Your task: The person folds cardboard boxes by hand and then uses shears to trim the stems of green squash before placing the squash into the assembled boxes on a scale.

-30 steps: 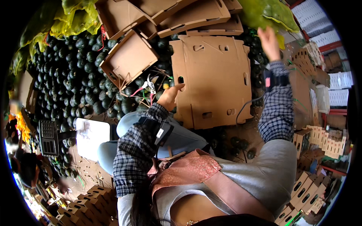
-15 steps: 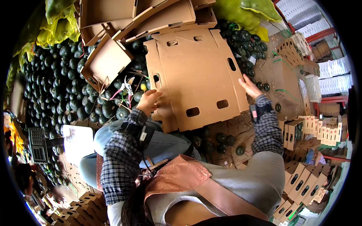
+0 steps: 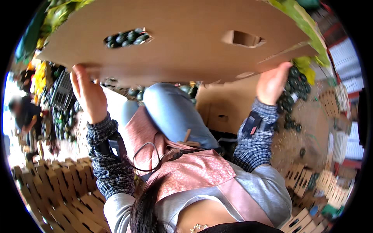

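A large brown cardboard sheet [image 3: 186, 42] with oval handle cut-outs is raised close in front of me, spanning the top of the view. My left hand [image 3: 90, 95] is at its lower left edge, holding it, and part of the fingers is hidden behind the board. My right hand [image 3: 272, 83] holds the lower right edge, fingers partly hidden by the board. Below the sheet, near my knees, stands another piece of cardboard [image 3: 233, 103] with a small slot. Dark green squashes [image 3: 134, 37] show through one cut-out.
More squashes [image 3: 293, 83] lie on the floor at the right, beside yellow-green mesh sacks [image 3: 305, 66]. A grey scale display [image 3: 62, 91] stands at the left, with a person [image 3: 27, 116] beyond. Folded cardboard boxes [image 3: 58, 182] are stacked at lower left, others [image 3: 330, 186] at lower right.
The cardboard sheet has come up off the pile toward me and now fills the top of the view. Both hands, apart from its sides before, now hold its edge. My view has shifted.
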`<state>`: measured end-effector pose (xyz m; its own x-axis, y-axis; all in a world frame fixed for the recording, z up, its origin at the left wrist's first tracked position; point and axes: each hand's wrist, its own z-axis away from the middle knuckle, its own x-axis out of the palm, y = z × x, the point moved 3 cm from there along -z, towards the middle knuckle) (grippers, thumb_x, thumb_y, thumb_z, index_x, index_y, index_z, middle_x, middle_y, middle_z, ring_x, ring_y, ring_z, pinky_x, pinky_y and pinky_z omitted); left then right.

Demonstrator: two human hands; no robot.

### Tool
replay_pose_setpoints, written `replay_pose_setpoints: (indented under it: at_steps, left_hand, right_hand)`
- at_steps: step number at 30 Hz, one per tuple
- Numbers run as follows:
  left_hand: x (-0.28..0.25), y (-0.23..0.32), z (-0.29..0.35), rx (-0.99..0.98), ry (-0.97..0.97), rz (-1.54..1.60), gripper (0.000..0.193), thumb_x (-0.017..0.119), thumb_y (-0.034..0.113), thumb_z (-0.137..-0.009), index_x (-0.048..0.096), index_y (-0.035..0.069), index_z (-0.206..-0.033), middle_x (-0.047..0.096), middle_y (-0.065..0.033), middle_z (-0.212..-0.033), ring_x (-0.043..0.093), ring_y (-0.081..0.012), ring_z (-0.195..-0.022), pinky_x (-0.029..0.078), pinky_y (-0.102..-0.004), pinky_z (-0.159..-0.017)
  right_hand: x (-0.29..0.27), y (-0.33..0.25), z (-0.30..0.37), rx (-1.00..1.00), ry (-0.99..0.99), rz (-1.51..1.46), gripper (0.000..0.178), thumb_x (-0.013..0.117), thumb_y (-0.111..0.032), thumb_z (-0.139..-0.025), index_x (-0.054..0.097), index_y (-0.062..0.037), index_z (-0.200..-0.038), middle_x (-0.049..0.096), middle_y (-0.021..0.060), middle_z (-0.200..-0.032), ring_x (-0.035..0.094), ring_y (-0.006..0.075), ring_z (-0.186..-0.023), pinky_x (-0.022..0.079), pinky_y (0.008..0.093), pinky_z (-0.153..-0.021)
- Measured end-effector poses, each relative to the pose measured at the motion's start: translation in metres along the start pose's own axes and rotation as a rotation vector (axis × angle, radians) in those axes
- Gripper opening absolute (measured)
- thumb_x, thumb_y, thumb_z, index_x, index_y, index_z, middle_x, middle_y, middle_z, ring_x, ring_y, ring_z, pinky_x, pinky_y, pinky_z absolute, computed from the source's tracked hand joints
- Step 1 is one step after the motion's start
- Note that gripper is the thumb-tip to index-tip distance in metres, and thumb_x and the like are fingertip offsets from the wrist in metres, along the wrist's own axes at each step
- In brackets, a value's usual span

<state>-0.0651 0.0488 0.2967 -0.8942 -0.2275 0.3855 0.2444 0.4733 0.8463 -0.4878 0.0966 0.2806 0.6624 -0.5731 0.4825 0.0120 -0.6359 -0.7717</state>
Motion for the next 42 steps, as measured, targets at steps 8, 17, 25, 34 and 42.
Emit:
replay_pose_setpoints:
  at_steps: [8, 17, 25, 34, 42]
  left_hand:
    - [-0.157, 0.052, 0.156, -0.119, 0.313, -0.389, 0.014, 0.065, 0.009, -0.082, 0.061, 0.002, -0.093, 0.056, -0.0084, -0.110, 0.051, -0.0166, -0.105, 0.046, -0.0292, -0.081]
    - [-0.092, 0.057, 0.202, 0.096, -0.316, -0.178, 0.086, 0.027, 0.079, -0.080, 0.043, 0.012, -0.132, 0.036, -0.0288, -0.138, 0.025, -0.0391, -0.133, 0.016, -0.0509, -0.109]
    - [-0.078, 0.012, 0.153, 0.113, -0.438, -1.470, 0.032, 0.054, 0.017, -0.089, 0.055, 0.008, -0.120, 0.028, -0.0174, -0.146, 0.026, -0.0331, -0.136, 0.014, -0.0617, -0.107]
    - [-0.079, -0.011, 0.223, -0.032, -1.446, -1.309, 0.014, 0.052, 0.016, -0.077, 0.056, 0.005, -0.085, 0.053, -0.0071, -0.084, 0.058, -0.0208, -0.081, 0.049, -0.0307, -0.072]
    - [-0.129, -0.003, 0.088, -0.183, -0.297, -0.641, 0.052, 0.044, 0.035, -0.091, 0.043, 0.004, -0.132, 0.037, -0.0162, -0.135, 0.034, -0.0292, -0.128, 0.021, -0.0402, -0.108]
  right_hand:
    - [0.065, 0.027, 0.107, 0.061, -1.008, 0.234, 0.021, 0.069, -0.015, -0.081, 0.057, -0.0057, -0.067, 0.038, -0.0056, -0.057, 0.037, 0.0073, -0.060, 0.034, 0.0274, -0.076]
    - [0.027, 0.028, 0.140, 0.364, -1.463, -0.555, 0.080, 0.060, -0.069, -0.073, 0.047, -0.0074, -0.123, 0.056, 0.0184, -0.112, 0.029, 0.0336, -0.126, 0.017, 0.0532, -0.106]
    - [0.073, 0.061, 0.160, -0.500, -1.000, 0.860, 0.027, 0.062, -0.018, -0.084, 0.058, -0.0001, -0.104, 0.047, 0.0162, -0.121, 0.040, 0.0303, -0.118, 0.031, 0.0427, -0.103]
    - [0.016, 0.060, 0.214, -0.174, -2.468, 0.491, 0.017, 0.061, -0.018, -0.074, 0.055, -0.0048, -0.083, 0.055, 0.0102, -0.080, 0.057, 0.0250, -0.083, 0.048, 0.0372, -0.075]
    - [0.081, 0.126, 0.121, 0.781, -1.161, 0.055, 0.066, 0.062, -0.044, -0.084, 0.038, -0.0016, -0.128, 0.050, 0.0108, -0.120, 0.053, 0.0171, -0.099, 0.044, 0.0307, -0.082]
